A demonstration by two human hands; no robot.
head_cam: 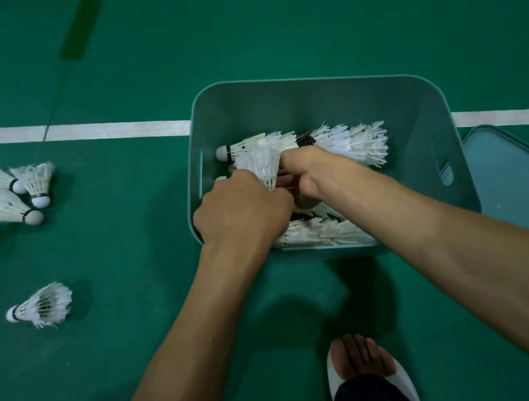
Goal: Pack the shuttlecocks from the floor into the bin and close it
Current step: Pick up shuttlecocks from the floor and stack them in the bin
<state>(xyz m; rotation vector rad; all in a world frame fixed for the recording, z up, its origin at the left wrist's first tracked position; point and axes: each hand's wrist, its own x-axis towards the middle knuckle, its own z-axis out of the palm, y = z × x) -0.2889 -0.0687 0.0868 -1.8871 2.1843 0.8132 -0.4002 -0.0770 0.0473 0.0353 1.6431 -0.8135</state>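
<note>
The bin [276,111] is a teal plastic tub with rounded corners and a handle slot in each short wall. It stands open on the green floor [263,27], just right of the picture's middle. Inside it a row of shuttlecocks [350,141] lies on its side, white feathers nested one into another, the end cork pointing to nine o'clock. More feathers [323,232] are packed along the wall at six o'clock. At three o'clock of the bin, just beside it, the matching lid [512,175] lies flat on the floor. At nine o'clock, well apart from the bin, a cluster of loose shuttlecocks [4,207] lies on the floor, with a single one [42,305] on its side nearer eight o'clock. A white line [113,130] crosses the floor behind them and passes behind the bin. Both bare forearms reach in from six o'clock, and both hands are inside the bin, close together. The left hand [243,207] is knuckles up, its grip curled round the feathered skirt of a shuttlecock [260,162] at the row's nine o'clock end. The right hand [307,172] is bent at the wrist, its fingers tucked under against the same feathers. Whether its grip holds anything cannot be told. At six o'clock a bare foot [360,355] rests in a white slipper [403,383].
</note>
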